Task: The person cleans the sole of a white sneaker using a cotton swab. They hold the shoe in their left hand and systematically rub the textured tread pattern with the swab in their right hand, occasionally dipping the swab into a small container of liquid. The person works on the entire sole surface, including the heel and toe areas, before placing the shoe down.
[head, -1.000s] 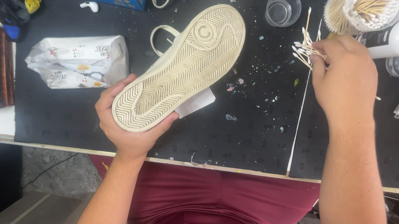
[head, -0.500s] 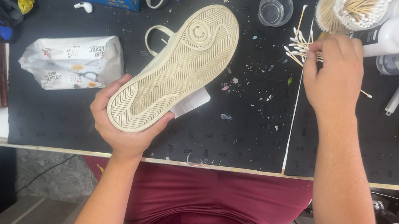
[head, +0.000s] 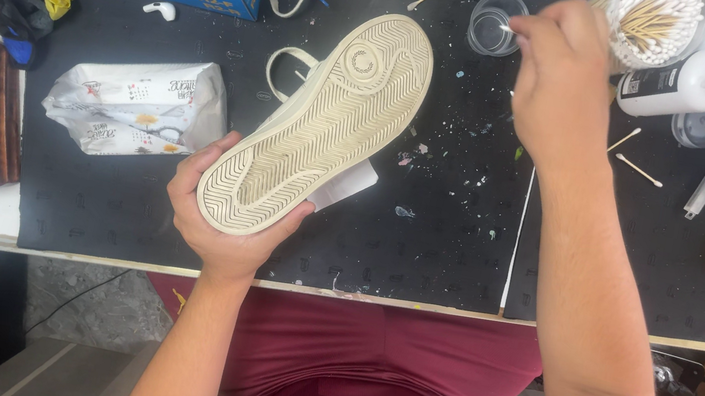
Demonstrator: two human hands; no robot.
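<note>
Shoe point(head: 319, 126) sole-up in left hand point(head: 219, 228)

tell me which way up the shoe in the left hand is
Sole up. The shoe's cream tread pattern faces the camera, its upper hidden underneath, and the left hand grips one end of it from below.

The left hand point(head: 224, 224) sits palm up at about seven o'clock, fingers curled upward and thumb spread to the right, gripping from beneath; its bare forearm runs straight down toward six o'clock. The right hand point(head: 563, 81) is raised at one o'clock, back facing up, fingertips pinched together at its upper left; its forearm slants down toward five o'clock.
</note>
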